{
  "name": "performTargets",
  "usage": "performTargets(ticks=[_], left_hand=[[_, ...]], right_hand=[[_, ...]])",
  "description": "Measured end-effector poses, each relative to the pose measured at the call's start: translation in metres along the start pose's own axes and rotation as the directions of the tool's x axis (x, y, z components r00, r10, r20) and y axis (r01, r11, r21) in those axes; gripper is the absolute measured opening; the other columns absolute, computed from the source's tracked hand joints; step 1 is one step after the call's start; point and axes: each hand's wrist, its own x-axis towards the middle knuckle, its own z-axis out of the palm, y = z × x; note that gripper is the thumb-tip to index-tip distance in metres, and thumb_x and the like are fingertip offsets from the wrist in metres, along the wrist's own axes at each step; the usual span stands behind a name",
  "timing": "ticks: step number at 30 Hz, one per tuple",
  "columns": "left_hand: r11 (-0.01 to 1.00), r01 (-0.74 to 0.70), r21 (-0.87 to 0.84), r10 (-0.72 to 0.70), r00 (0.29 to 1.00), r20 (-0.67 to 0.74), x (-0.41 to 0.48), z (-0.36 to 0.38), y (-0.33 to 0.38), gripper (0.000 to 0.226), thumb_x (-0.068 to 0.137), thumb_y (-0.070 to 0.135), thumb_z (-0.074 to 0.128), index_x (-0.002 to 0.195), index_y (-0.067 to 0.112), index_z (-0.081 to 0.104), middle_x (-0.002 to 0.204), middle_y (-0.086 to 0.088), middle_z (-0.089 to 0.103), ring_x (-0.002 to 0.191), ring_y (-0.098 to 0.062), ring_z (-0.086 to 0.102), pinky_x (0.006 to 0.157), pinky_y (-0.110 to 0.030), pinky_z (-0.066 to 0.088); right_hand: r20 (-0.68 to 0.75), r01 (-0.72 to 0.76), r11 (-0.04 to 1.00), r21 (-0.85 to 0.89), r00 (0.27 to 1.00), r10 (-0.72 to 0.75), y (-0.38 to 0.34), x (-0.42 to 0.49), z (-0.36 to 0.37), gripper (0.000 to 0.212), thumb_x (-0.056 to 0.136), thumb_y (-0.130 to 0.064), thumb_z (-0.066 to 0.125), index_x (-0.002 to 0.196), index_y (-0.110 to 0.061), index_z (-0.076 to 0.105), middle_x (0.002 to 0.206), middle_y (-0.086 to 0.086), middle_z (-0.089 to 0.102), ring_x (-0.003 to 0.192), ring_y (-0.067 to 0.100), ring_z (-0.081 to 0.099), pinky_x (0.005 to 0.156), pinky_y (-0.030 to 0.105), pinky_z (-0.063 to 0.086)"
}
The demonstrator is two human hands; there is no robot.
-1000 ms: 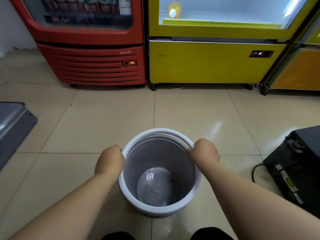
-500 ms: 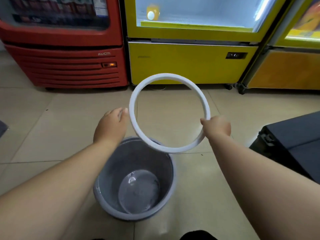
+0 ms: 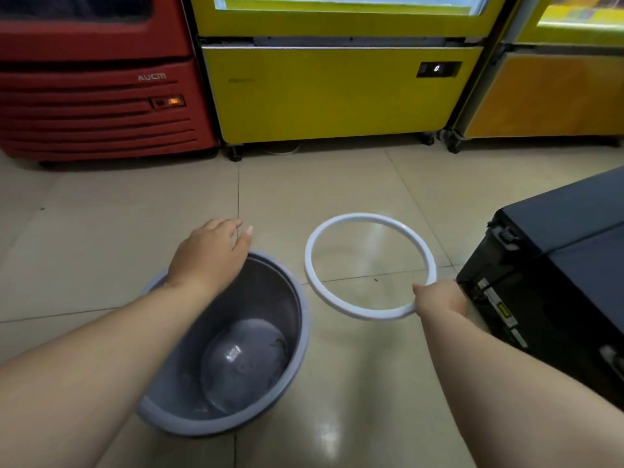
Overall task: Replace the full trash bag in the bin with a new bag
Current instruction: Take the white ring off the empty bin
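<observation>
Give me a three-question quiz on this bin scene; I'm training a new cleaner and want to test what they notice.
1. True or false: a trash bag lines the grey bin.
2. Which hand holds the white ring?
3. The left hand is: A) gripping the ring, B) open above the bin's rim, C) inside a bag.

Key: 1 false, the bin shows a bare bottom. 2 the right hand. 3 B.

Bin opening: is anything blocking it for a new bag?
Only the left hand hovers over the gray bin's far rim. The white ring is off, held by the right hand beside it. Inside looks empty.
</observation>
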Motion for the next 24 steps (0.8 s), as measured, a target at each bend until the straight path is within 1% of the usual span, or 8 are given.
performTargets(ticks=[3, 7, 12, 15, 19, 20, 22, 24], left_hand=[[0.999, 0.017, 0.032, -0.017, 1.0, 0.004, -0.003, 0.008, -0.005, 0.045, 0.093, 0.037, 0.037, 0.126, 0.012, 0.053, 0.136, -0.012, 0.053, 0.124, -0.032, 0.047, 0.105, -0.042, 0.038], [0.997, 0.012, 0.082, -0.013, 1.0, 0.014, -0.007, 0.017, -0.014, 0.043, 0.093, 0.037, 0.039, 0.126, 0.013, 0.054, 0.135, -0.011, 0.053, 0.123, -0.031, 0.047, 0.104, -0.042, 0.038], [0.994, 0.008, 0.113, -0.008, 1.0, -0.004, -0.006, 0.021, -0.022, 0.04, 0.092, 0.035, 0.042, 0.122, 0.013, 0.057, 0.13, -0.013, 0.057, 0.119, -0.033, 0.05, 0.1, -0.043, 0.041], [0.993, -0.006, 0.121, 0.007, 1.0, -0.009, -0.007, 0.024, -0.026, 0.039, 0.092, 0.034, 0.044, 0.12, 0.012, 0.058, 0.128, -0.013, 0.059, 0.118, -0.033, 0.051, 0.1, -0.043, 0.042], [0.99, -0.013, 0.141, 0.017, 1.0, -0.024, -0.005, 0.022, -0.033, 0.038, 0.092, 0.034, 0.045, 0.12, 0.013, 0.059, 0.127, -0.012, 0.059, 0.117, -0.033, 0.052, 0.097, -0.042, 0.041], [0.987, -0.025, 0.157, 0.028, 0.999, -0.022, -0.005, 0.02, -0.035, 0.038, 0.091, 0.034, 0.045, 0.119, 0.013, 0.059, 0.127, -0.011, 0.06, 0.116, -0.033, 0.052, 0.096, -0.042, 0.041], [0.979, -0.054, 0.198, 0.058, 0.998, -0.013, -0.004, 0.013, -0.038, 0.038, 0.091, 0.035, 0.046, 0.119, 0.013, 0.059, 0.126, -0.01, 0.06, 0.115, -0.034, 0.053, 0.094, -0.041, 0.042], [0.972, -0.065, 0.226, 0.067, 0.998, 0.001, -0.005, -0.003, -0.039, 0.038, 0.09, 0.035, 0.046, 0.119, 0.013, 0.059, 0.125, -0.011, 0.061, 0.114, -0.034, 0.054, 0.093, -0.041, 0.042]], right_hand=[[0.048, -0.038, 0.999, -0.026, 0.998, 0.039, 0.031, 0.008, 0.022, 0.021, 0.086, -0.021, 0.064, 0.085, -0.002, 0.056, 0.077, 0.012, 0.056, 0.073, 0.031, 0.058, 0.06, 0.031, 0.041], [0.11, -0.075, 0.991, -0.112, 0.99, 0.088, 0.064, 0.011, 0.043, 0.022, 0.085, -0.021, 0.064, 0.093, -0.001, 0.06, 0.082, 0.013, 0.057, 0.073, 0.029, 0.054, 0.055, 0.03, 0.038], [0.141, -0.053, 0.981, -0.188, 0.987, 0.081, 0.086, 0.011, 0.056, 0.029, 0.084, -0.024, 0.065, 0.1, 0.0, 0.064, 0.098, 0.016, 0.068, 0.091, 0.033, 0.064, 0.065, 0.031, 0.042], [0.185, -0.07, 0.966, -0.248, 0.976, 0.118, 0.088, 0.01, 0.057, 0.031, 0.087, -0.024, 0.06, 0.106, 0.001, 0.063, 0.097, 0.015, 0.066, 0.089, 0.031, 0.063, 0.065, 0.03, 0.041], [0.185, -0.069, 0.941, -0.33, 0.973, 0.136, 0.074, 0.008, 0.056, 0.033, 0.089, -0.018, 0.051, 0.118, -0.002, 0.057, 0.117, 0.015, 0.06, 0.105, 0.032, 0.059, 0.077, 0.032, 0.047], [0.175, -0.028, 0.939, -0.342, 0.98, 0.093, 0.067, 0.005, 0.054, 0.035, 0.089, -0.02, 0.051, 0.12, -0.004, 0.055, 0.12, 0.015, 0.057, 0.108, 0.033, 0.057, 0.083, 0.035, 0.048], [0.154, 0.142, 0.913, -0.383, 0.984, -0.089, 0.048, -0.005, 0.047, 0.039, 0.088, -0.026, 0.053, 0.124, -0.009, 0.05, 0.123, 0.014, 0.052, 0.114, 0.033, 0.05, 0.09, 0.039, 0.047], [0.168, 0.337, 0.828, -0.448, 0.942, -0.292, 0.023, -0.023, 0.032, 0.045, 0.089, -0.031, 0.054, 0.13, -0.013, 0.044, 0.127, 0.011, 0.049, 0.12, 0.031, 0.044, 0.093, 0.04, 0.043]])
